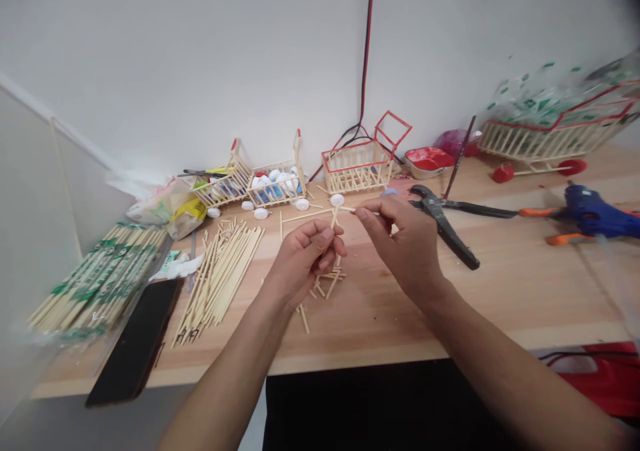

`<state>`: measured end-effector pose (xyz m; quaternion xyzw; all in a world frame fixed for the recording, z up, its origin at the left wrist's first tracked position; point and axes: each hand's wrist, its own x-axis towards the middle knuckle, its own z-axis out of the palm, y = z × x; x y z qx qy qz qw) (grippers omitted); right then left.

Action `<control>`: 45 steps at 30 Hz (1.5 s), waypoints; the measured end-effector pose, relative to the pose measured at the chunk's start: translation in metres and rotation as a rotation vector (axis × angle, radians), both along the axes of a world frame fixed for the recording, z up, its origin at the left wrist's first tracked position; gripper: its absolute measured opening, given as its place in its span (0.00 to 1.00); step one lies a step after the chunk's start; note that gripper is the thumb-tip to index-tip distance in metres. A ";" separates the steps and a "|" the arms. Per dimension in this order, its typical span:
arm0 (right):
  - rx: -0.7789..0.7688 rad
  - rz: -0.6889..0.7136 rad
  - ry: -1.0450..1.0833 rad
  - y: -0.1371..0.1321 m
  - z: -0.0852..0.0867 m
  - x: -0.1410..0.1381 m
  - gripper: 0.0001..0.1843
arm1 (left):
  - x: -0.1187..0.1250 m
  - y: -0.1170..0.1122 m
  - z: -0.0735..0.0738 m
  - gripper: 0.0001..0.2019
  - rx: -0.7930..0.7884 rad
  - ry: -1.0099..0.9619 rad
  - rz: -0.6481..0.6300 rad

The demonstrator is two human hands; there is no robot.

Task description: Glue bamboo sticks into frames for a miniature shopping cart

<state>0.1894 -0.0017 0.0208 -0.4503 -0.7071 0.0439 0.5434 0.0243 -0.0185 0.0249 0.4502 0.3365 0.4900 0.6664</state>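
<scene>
My left hand is closed, its thumb and fingers pinching a short wooden stick that points upward. To the right, my right hand pinches another pale stick whose end meets the first one. Whether the two are joined I cannot tell. A white wheel shows just beyond the stick tips. Under and beside my left hand lie several short cut sticks, partly hidden by it. Left of them, a loose pile of long sticks rests on the wooden table.
Small stick carts and a red-rimmed basket line the wall. Cutting pliers, a blue glue gun and a red paint tub are at right. Packaged sticks and a black phone lie left.
</scene>
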 end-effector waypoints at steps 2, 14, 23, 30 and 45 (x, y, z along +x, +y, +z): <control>-0.005 -0.001 0.006 0.000 0.000 0.000 0.09 | 0.000 0.000 0.000 0.11 0.002 0.000 -0.001; -0.014 -0.001 0.012 -0.001 0.000 0.000 0.09 | 0.000 -0.001 0.000 0.12 0.012 0.013 -0.004; -0.026 -0.004 0.019 -0.001 0.000 -0.001 0.10 | -0.001 0.000 -0.002 0.11 0.022 0.016 -0.012; -0.041 0.002 0.014 -0.001 0.001 -0.001 0.10 | -0.002 0.000 -0.002 0.11 0.024 0.016 -0.017; -0.022 0.000 0.029 -0.001 -0.001 -0.002 0.11 | -0.003 0.000 -0.003 0.10 0.031 0.022 -0.039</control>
